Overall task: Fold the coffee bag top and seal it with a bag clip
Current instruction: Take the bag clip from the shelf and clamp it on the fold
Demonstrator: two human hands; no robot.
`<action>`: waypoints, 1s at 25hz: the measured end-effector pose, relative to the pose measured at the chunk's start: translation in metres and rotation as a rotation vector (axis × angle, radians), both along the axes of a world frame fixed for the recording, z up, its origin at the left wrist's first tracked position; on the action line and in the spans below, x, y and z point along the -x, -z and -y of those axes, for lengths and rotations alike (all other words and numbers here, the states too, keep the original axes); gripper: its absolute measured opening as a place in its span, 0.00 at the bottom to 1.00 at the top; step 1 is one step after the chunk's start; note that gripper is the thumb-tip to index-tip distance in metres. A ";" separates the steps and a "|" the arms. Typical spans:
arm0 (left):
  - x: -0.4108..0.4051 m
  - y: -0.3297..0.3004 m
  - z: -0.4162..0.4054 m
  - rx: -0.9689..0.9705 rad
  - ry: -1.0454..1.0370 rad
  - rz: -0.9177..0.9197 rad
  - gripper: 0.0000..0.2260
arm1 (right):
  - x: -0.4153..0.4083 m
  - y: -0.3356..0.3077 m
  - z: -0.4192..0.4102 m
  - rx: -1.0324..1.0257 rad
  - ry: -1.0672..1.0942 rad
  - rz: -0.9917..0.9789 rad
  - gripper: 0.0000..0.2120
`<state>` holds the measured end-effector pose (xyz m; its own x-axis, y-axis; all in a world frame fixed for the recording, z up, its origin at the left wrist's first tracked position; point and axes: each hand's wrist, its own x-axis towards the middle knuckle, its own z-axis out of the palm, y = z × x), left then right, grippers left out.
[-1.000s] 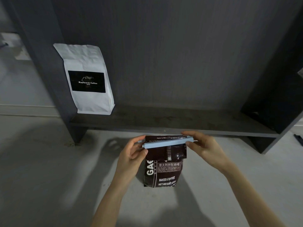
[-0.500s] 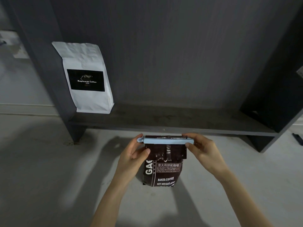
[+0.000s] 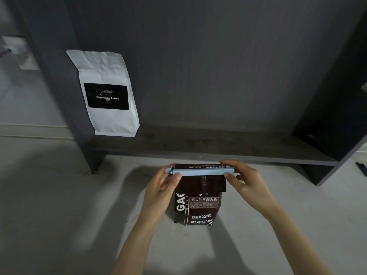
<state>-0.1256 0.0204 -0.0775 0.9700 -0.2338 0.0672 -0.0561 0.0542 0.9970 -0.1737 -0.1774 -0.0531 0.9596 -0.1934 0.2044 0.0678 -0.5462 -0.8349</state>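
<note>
Near 6 o'clock in the head view, on the pale floor (image 3: 49,215) just in front of a dark shelf unit (image 3: 208,147), stands the dark coffee bag (image 3: 198,209), upright with its top folded over toward the person so a flap hangs down its front. Across the fold line lies a long pale-blue bag clip (image 3: 200,172), level and spanning the bag's whole width, with a short end poking out at 9 o'clock. The left hand (image 3: 160,193) has its grip pinched together on that end, thumb in front and fingers behind, which seems meant to steady the hinge side. The right hand (image 3: 246,181) is pinched on the end at 3 o'clock, thumb tip against the clip's front, likely pressing the bar home where it latches. Holding both ends keeps the clip square to the fold, so the flap cannot creep out while it closes. Whether the latch has caught cannot be told from here; judging by how flat the clip sits, the seal looks nearly done. At 10 o'clock a white coffee bag (image 3: 105,92) stands on the shelf, leaning against the side panel, well apart from the work.
</note>
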 end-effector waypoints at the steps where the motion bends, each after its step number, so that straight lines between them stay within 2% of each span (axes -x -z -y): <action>1: 0.000 0.000 0.000 -0.006 0.000 0.004 0.09 | -0.001 -0.002 -0.002 0.044 0.013 0.010 0.14; 6: 0.000 -0.002 0.002 -0.001 -0.009 0.019 0.11 | -0.012 -0.024 -0.030 0.442 -0.037 0.152 0.21; 9: -0.001 -0.001 0.002 -0.002 -0.015 0.030 0.09 | -0.026 -0.024 -0.054 0.580 -0.144 0.029 0.22; 16: -0.001 -0.004 0.002 0.047 -0.027 0.005 0.11 | -0.031 -0.019 -0.064 0.494 -0.111 0.013 0.13; 25: -0.003 0.001 0.003 0.032 -0.052 -0.013 0.05 | -0.028 -0.016 -0.068 0.502 -0.052 0.064 0.11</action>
